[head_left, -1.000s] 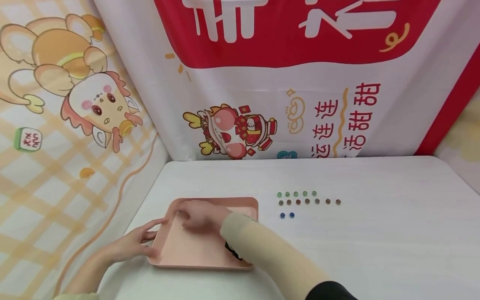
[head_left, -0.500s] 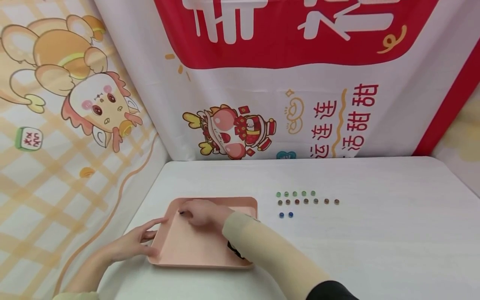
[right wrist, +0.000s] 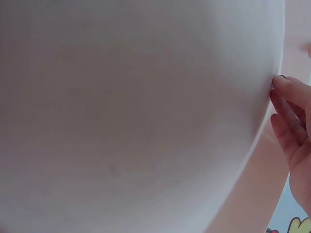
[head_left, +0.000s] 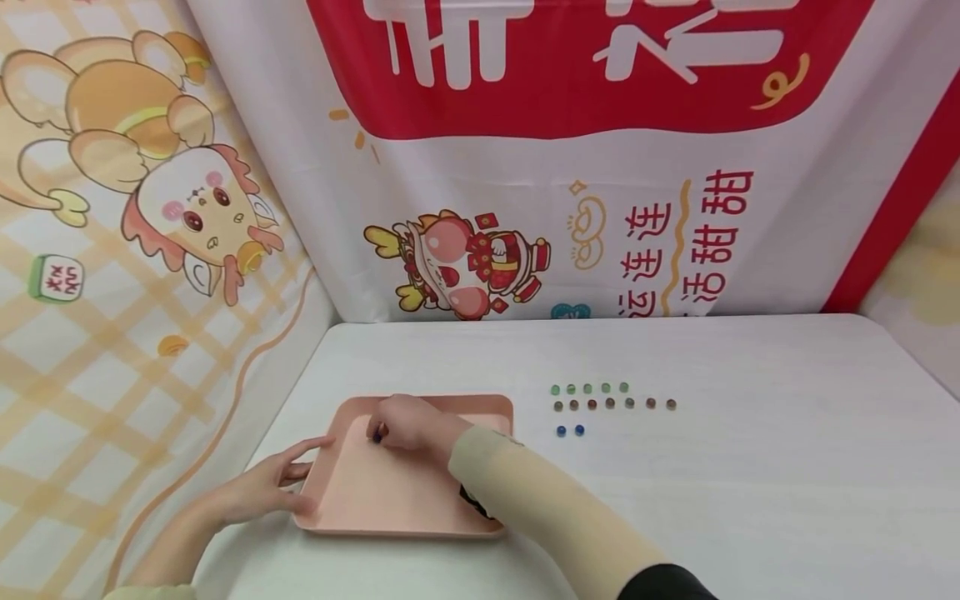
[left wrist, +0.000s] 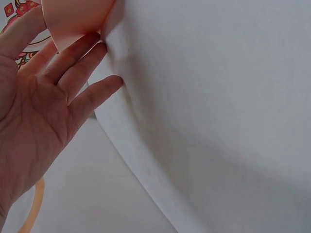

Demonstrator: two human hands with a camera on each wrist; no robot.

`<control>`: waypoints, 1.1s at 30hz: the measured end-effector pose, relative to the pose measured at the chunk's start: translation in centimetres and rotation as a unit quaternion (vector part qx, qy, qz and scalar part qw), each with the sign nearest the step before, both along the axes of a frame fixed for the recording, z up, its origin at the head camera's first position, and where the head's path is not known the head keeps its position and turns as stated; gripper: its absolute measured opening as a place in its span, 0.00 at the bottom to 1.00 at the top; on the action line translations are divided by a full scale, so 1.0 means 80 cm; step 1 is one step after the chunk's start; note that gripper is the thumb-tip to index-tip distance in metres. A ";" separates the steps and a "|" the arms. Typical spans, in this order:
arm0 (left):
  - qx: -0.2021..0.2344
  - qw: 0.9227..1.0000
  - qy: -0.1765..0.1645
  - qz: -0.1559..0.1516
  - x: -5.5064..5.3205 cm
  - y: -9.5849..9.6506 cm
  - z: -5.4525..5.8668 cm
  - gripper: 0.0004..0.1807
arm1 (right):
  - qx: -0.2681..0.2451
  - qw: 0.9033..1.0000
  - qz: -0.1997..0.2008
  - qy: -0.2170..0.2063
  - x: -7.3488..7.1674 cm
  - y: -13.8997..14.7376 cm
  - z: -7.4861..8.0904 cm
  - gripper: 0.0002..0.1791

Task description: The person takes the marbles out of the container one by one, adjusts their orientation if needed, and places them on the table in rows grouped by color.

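Note:
A shallow pink tray (head_left: 405, 500) lies on the left part of the white table in the head view. My right hand (head_left: 405, 423) is over its far left part and pinches a small dark blue marble (head_left: 377, 437) between thumb and fingers, low near the tray floor. In the right wrist view, the fingertips of that hand (right wrist: 294, 114) meet at the right side, and the marble is mostly hidden. My left hand (head_left: 266, 490) rests against the tray's left rim with fingers spread. Its extended fingers touch the tray (left wrist: 77, 22) in the left wrist view.
Right of the tray, small marbles lie in rows: several green ones (head_left: 588, 388), several brownish ones (head_left: 610, 403) and two blue ones (head_left: 580, 430). A printed cloth wall (head_left: 465, 167) stands behind the table (head_left: 712, 492), and another (head_left: 112, 400) is at the left.
My right hand has shifted slightly right and nearer within the tray, and the dark blue marble now shows below its fingertips. My left hand stays at the rim.

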State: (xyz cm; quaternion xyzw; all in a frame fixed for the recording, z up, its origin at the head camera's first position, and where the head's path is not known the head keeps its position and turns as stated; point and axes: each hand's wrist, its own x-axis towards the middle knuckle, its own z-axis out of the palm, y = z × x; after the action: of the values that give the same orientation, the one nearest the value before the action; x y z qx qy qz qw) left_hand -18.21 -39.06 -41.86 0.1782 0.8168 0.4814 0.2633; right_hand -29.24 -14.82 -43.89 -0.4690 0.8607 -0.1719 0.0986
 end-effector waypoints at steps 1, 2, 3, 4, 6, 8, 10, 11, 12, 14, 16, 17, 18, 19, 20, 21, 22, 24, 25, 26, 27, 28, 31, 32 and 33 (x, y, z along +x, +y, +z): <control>-0.001 1.000 -0.001 0.001 -0.001 0.000 0.000 0.48 | -0.001 1.000 -0.005 -0.008 0.000 0.002 0.002 0.11; -0.002 1.000 -0.004 0.002 -0.002 0.001 0.000 0.49 | -0.001 1.000 -0.008 -0.011 -0.001 0.005 0.002 0.10; -0.002 1.000 -0.005 0.002 -0.002 0.001 0.000 0.49 | -0.002 1.000 -0.009 -0.013 -0.002 0.007 0.003 0.09; -0.004 1.000 -0.006 0.003 -0.003 0.002 0.000 0.49 | -0.002 1.000 -0.011 -0.015 -0.002 0.009 0.004 0.08; -0.005 1.000 -0.008 0.003 -0.004 0.003 0.000 0.49 | -0.004 1.000 -0.013 -0.019 -0.002 0.012 0.005 0.08; -0.006 1.000 -0.008 0.003 -0.005 0.004 0.000 0.49 | -0.005 1.000 -0.013 -0.018 -0.002 0.014 0.006 0.08; -0.007 1.000 -0.008 0.001 -0.006 0.005 0.000 0.49 | -0.002 1.000 -0.015 -0.016 -0.002 0.016 0.006 0.08; -0.007 1.000 -0.007 0.000 -0.006 0.005 0.000 0.49 | 0.001 1.000 -0.016 -0.015 -0.002 0.017 0.007 0.08; -0.007 1.000 -0.007 -0.002 -0.007 0.006 0.000 0.49 | 0.003 1.000 -0.017 -0.015 -0.002 0.018 0.008 0.08; -0.005 1.000 -0.005 -0.004 -0.007 0.007 0.000 0.49 | 0.008 1.000 -0.020 -0.016 -0.002 0.019 0.010 0.08; -0.005 1.000 0.000 -0.004 -0.007 0.007 -0.001 0.48 | 0.010 0.999 -0.023 -0.024 -0.002 0.021 0.014 0.08; -0.005 1.000 0.003 -0.005 -0.007 0.006 -0.001 0.48 | 0.011 0.999 -0.024 -0.027 -0.002 0.022 0.016 0.08; -0.003 1.000 0.005 -0.006 -0.007 0.006 -0.001 0.48 | 0.012 0.999 -0.026 -0.030 -0.002 0.023 0.019 0.08; 0.000 1.000 0.008 -0.007 -0.006 0.005 -0.001 0.48 | 0.013 0.999 -0.027 -0.033 -0.002 0.024 0.021 0.08; 0.001 1.000 0.011 -0.010 -0.006 0.004 -0.002 0.48 | 0.013 0.999 -0.028 -0.037 -0.001 0.026 0.024 0.08; 0.003 1.000 0.013 -0.012 -0.005 0.003 -0.002 0.47 | 0.013 0.999 -0.027 -0.038 -0.001 0.027 0.026 0.08; 0.005 1.000 0.013 -0.013 -0.005 0.002 -0.003 0.47 | 0.015 0.999 -0.027 -0.037 -0.001 0.028 0.029 0.08; 0.010 1.000 0.011 -0.016 -0.005 0.000 -0.004 0.47 | 0.017 0.999 -0.024 -0.038 -0.001 0.031 0.034 0.08; 0.009 1.000 0.011 -0.016 -0.005 -0.001 -0.004 0.47 | 0.017 0.999 -0.023 -0.039 -0.001 0.033 0.036 0.08; 0.007 1.000 0.011 -0.015 -0.005 -0.001 -0.005 0.47 | 0.017 0.999 -0.021 -0.041 -0.001 0.034 0.038 0.08; 0.005 1.000 0.009 -0.013 -0.005 -0.001 -0.005 0.47 | 0.018 0.999 -0.020 -0.040 -0.002 0.035 0.040 0.08; 0.002 1.000 0.009 -0.012 -0.005 -0.002 -0.005 0.47 | 0.018 0.999 -0.019 -0.042 -0.002 0.036 0.042 0.08; -0.008 1.000 0.005 -0.007 -0.003 -0.003 -0.006 0.48 | 0.020 0.999 -0.013 -0.039 -0.002 0.041 0.049 0.07; -0.012 1.000 0.005 -0.005 -0.003 -0.003 -0.006 0.48 | 0.020 0.999 -0.011 -0.037 -0.001 0.044 0.053 0.07; -0.014 1.000 0.004 -0.004 -0.003 -0.003 -0.006 0.48 | 0.019 0.999 -0.010 -0.035 0.000 0.046 0.056 0.06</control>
State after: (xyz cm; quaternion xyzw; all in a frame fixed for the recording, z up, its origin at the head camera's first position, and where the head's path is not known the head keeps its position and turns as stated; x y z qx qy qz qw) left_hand -18.43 -39.30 -42.36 0.1795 0.8240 0.4678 0.2643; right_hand -29.28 -11.11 -39.40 -0.4522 0.8645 -0.1725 0.1354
